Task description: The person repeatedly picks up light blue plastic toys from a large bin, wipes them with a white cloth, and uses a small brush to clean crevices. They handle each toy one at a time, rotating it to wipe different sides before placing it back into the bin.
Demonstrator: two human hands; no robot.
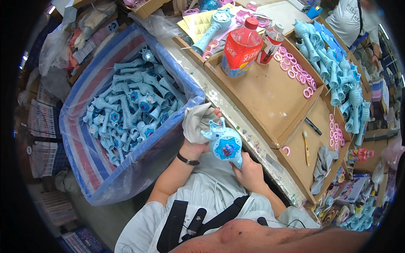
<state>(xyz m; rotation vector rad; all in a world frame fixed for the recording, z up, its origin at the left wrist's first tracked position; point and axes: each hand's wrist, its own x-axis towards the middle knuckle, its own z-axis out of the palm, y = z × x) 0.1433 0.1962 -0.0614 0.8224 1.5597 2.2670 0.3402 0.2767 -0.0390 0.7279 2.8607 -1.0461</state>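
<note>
In front of my body, my right hand (252,173) grips the handle of a light-blue plastic toy wand (227,148). The wand's round head faces up, with a crown-like top and a star-shaped panel bearing printed figures. My left hand (195,147), with a dark-strapped watch at the wrist, holds a light-grey cloth (196,123) beside the wand's crown. Cloth and wand cover part of that hand, so whether it touches the wand cannot be told. To the left, a large striped bag (133,180) with a plastic lining contains many similar wands (136,95).
Cardboard trays (253,95) on the bench hold pink rings (297,69), a red-labelled bottle (242,47), a smaller bottle (271,42), a black marker (313,126), a toothbrush (306,148) and a grey rag (323,167). More wand parts (338,72) fill the right tray. A person (348,22) stands beyond.
</note>
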